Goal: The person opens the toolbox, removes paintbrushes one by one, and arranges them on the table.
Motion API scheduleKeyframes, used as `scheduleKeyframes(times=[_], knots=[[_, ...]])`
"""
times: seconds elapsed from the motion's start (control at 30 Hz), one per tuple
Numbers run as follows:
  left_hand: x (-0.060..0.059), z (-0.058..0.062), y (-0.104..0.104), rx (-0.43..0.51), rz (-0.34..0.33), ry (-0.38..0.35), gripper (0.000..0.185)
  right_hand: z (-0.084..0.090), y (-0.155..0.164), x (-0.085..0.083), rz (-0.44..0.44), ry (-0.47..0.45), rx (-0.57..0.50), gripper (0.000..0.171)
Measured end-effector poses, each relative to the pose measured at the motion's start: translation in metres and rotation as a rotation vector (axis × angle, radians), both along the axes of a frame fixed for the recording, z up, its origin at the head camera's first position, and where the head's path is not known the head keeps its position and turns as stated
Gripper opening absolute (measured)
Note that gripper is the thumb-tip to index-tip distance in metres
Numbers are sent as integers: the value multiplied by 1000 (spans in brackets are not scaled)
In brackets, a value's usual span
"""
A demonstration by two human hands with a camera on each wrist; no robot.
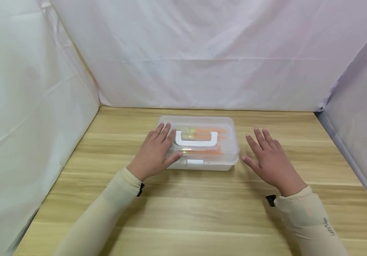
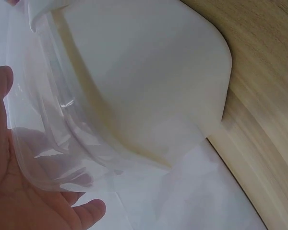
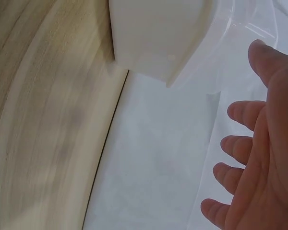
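Observation:
A clear plastic box (image 1: pixel 226 144) with a white handle (image 1: pixel 197 139) on its lid and a white latch (image 1: pixel 195 162) at the front sits mid-table; orange items (image 1: pixel 209 131) show through the lid. My left hand (image 1: pixel 159 147) lies flat on the left part of the lid, fingers straight, thumb at the front edge near the latch. In the left wrist view the box (image 2: pixel 149 81) fills the frame beside the left hand (image 2: pixel 19 191). My right hand (image 1: pixel 266 153) is spread just right of the box, apart from it. In the right wrist view the right hand (image 3: pixel 259 158) is below the box's corner (image 3: pixel 158 33).
The box stands on a light wooden table (image 1: pixel 183 213). White cloth walls (image 1: pixel 202 53) close off the table at the back and along both sides.

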State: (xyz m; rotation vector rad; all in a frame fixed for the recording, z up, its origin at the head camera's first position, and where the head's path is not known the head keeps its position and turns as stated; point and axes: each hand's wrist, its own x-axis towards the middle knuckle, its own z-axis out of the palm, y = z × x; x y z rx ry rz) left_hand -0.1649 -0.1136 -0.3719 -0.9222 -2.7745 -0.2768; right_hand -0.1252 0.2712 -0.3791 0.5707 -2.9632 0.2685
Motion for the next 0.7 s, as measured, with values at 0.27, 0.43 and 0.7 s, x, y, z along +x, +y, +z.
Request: scheduleKeyframes(times=[0.27,0.43,0.7], knots=[[-3,2,2,-12,5,-3,80,-3,4,10,26,17,-11,72],[-3,3,3,-15,2,-9,80,-10,8,20,51,-3,-50,71],[-1,1,0,-3,9,-17,80,-9,5,29,68,30,-41,72]])
